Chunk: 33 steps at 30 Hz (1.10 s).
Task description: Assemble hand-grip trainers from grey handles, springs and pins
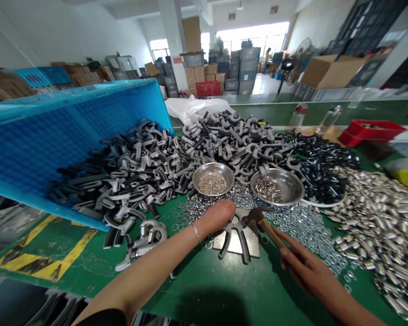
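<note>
A grey-and-black hand grip (237, 232) lies on a flat metal plate (253, 248), its two handles spread toward me. My left hand (219, 214) is closed at the grip's upper left end, and its fingertips are mostly hidden. The wooden handle of a claw hammer (270, 232) is wrapped in the fingers of my right hand (301, 262). The hammer's head rests over or just above the grip's right side; contact cannot be made out. Beyond my hands stand a metal bowl of small rings (213, 168) and a metal bowl of pins (294, 192).
A blue crate (88, 108) lies tipped at left, with a heap of grey-black handles (149, 163) spilling out. Loose nuts (302, 231) spread across the green table (197, 290). Silver cylinders (387, 213), black parts (326, 158) and a red bin (370, 131) sit at right.
</note>
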Each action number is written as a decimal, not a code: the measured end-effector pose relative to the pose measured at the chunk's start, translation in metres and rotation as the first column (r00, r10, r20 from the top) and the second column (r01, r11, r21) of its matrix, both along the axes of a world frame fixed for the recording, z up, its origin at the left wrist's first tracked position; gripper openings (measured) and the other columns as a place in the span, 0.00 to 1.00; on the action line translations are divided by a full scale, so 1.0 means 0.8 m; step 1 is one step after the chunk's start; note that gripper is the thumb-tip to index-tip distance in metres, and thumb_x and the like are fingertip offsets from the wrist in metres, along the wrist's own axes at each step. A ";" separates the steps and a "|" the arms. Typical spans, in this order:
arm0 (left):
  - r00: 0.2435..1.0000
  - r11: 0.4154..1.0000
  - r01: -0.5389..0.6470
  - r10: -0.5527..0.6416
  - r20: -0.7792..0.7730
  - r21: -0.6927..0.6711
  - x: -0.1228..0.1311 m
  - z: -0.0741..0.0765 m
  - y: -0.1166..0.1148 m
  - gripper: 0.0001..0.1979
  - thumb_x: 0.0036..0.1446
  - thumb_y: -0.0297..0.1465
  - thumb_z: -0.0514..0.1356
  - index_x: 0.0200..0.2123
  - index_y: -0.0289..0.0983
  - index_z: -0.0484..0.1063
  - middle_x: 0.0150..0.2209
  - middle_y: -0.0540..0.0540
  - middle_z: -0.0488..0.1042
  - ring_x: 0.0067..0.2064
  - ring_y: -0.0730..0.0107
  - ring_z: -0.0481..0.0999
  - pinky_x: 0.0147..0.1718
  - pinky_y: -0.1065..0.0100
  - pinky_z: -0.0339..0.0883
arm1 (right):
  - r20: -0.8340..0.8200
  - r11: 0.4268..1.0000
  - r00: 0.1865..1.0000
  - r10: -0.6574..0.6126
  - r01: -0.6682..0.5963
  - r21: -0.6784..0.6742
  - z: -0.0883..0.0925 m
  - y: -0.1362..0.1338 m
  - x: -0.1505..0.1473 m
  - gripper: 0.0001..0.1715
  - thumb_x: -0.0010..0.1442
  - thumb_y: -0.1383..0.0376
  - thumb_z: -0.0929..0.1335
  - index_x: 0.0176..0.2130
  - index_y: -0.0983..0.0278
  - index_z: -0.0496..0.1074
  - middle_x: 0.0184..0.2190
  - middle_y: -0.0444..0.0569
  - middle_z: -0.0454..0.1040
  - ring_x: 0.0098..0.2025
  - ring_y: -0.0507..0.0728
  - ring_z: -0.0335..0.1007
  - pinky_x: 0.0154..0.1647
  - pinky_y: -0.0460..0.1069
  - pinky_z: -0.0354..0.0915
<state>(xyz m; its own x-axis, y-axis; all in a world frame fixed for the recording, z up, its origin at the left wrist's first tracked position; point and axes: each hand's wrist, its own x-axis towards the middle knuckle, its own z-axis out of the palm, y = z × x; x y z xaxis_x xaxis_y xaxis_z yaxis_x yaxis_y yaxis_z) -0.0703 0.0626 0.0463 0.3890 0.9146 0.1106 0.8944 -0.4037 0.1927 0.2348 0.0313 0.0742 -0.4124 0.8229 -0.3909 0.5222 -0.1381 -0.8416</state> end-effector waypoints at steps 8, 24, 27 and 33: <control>0.999 0.999 -0.046 0.046 0.026 0.012 0.001 0.002 -0.008 0.07 0.67 0.28 0.54 0.41 0.33 0.71 0.40 0.42 0.73 0.43 0.62 0.73 0.46 0.63 0.66 | 0.033 0.987 0.995 0.091 -0.094 0.129 0.012 0.011 -0.004 0.34 0.67 0.47 0.60 0.68 0.53 0.58 0.28 0.43 0.77 0.23 0.55 0.69 0.24 0.48 0.65; 0.980 0.990 -0.131 0.138 -0.145 0.060 -0.005 0.013 -0.078 0.06 0.63 0.24 0.55 0.36 0.35 0.71 0.37 0.43 0.73 0.43 0.57 0.67 0.47 0.57 0.59 | 0.210 0.793 0.927 0.311 -0.375 0.480 0.037 0.064 -0.065 0.29 0.70 0.57 0.58 0.68 0.46 0.55 0.66 0.40 0.62 0.65 0.63 0.62 0.65 0.63 0.59; 0.979 0.988 -0.139 0.147 -0.144 0.059 -0.004 0.011 -0.077 0.07 0.63 0.23 0.54 0.36 0.34 0.71 0.38 0.42 0.73 0.45 0.57 0.67 0.48 0.57 0.59 | 0.257 0.781 0.917 0.305 -0.396 0.482 0.036 0.060 -0.060 0.30 0.70 0.57 0.58 0.69 0.47 0.53 0.66 0.41 0.62 0.64 0.64 0.64 0.65 0.66 0.58; 0.977 0.987 -0.149 0.155 -0.144 0.056 -0.003 0.012 -0.079 0.06 0.63 0.23 0.55 0.36 0.34 0.72 0.38 0.42 0.73 0.45 0.57 0.67 0.49 0.58 0.59 | 0.211 0.817 0.922 0.325 -0.386 0.429 0.040 0.034 -0.039 0.29 0.69 0.56 0.60 0.67 0.46 0.57 0.65 0.40 0.63 0.63 0.64 0.64 0.65 0.62 0.60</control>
